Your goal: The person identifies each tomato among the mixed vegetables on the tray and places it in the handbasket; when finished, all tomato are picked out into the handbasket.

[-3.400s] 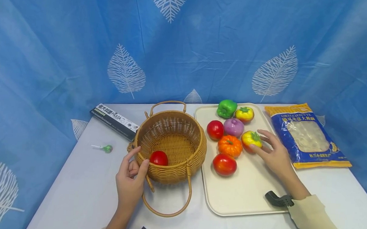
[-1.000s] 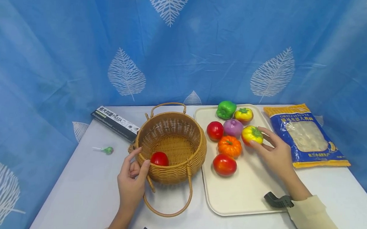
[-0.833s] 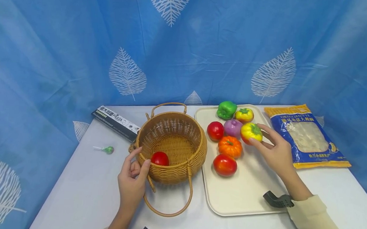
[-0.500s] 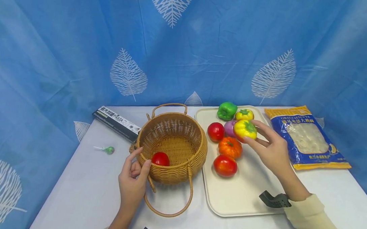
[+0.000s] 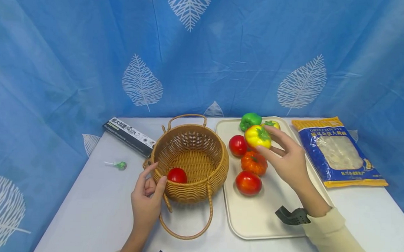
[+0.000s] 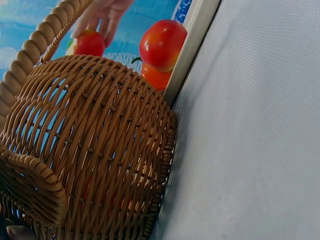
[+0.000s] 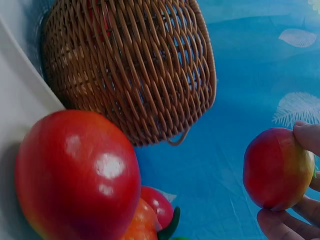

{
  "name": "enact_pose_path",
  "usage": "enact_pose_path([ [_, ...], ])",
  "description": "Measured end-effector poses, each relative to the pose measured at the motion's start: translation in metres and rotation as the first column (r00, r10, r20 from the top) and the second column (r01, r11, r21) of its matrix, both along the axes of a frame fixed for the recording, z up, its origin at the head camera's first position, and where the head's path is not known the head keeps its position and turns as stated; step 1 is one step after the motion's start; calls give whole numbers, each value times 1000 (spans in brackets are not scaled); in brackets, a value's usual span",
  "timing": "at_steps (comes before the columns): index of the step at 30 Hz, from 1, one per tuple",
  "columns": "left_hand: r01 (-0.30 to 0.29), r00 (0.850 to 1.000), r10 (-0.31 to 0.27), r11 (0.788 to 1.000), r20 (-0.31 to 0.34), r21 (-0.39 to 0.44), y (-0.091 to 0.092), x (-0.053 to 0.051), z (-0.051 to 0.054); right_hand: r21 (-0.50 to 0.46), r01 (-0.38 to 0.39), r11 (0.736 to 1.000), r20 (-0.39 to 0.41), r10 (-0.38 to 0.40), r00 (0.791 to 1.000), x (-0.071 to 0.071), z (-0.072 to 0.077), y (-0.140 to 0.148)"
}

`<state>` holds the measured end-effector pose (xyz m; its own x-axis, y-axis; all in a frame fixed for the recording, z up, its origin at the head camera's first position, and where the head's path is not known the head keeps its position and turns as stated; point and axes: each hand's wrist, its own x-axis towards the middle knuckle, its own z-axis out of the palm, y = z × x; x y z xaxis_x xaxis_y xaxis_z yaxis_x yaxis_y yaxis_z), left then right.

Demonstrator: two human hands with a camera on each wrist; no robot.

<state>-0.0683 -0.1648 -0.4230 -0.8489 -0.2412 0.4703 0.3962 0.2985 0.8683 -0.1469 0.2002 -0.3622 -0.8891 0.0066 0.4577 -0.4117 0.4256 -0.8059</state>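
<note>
My right hand (image 5: 287, 158) holds a yellow-and-red persimmon (image 5: 256, 136) with a green leafy cap between thumb and fingers, raised above the cream tray (image 5: 269, 221). The right wrist view shows this persimmon (image 7: 275, 170) well above the tray. At the rim of the wicker basket (image 5: 191, 192), my left hand (image 5: 146, 198) grips with thumb and index finger, the other fingers curled. A red tomato (image 5: 177, 175) lies inside the basket. On the tray are a red tomato (image 5: 238, 145), an orange pumpkin (image 5: 254, 163), a red fruit (image 5: 248, 183), a green pepper (image 5: 250, 121) and another persimmon (image 5: 272, 124).
A blue-and-yellow pasta bag (image 5: 339, 151) lies right of the tray. A dark pasta box (image 5: 128, 136) sits behind the basket's left side, and a green lollipop (image 5: 121, 165) lies at the left. The basket's front handle (image 5: 184, 237) hangs down over the white table.
My right hand has lifted the persimmon off the tray and carried it left toward the basket. It now hides the purple onion. My left hand stays at the basket rim.
</note>
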Motion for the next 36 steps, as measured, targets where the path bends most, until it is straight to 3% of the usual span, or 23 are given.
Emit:
enact_pose_path([
  [18,-8,1000,8,1000,-4,-6,1,0,1,34,-92,995,-1,92,996,-3,-2,-37],
  [36,-10,1000,10,1000,-20,-13,-1,0,-2,-32,-238,971,-57,236,970,-6,5,-73],
])
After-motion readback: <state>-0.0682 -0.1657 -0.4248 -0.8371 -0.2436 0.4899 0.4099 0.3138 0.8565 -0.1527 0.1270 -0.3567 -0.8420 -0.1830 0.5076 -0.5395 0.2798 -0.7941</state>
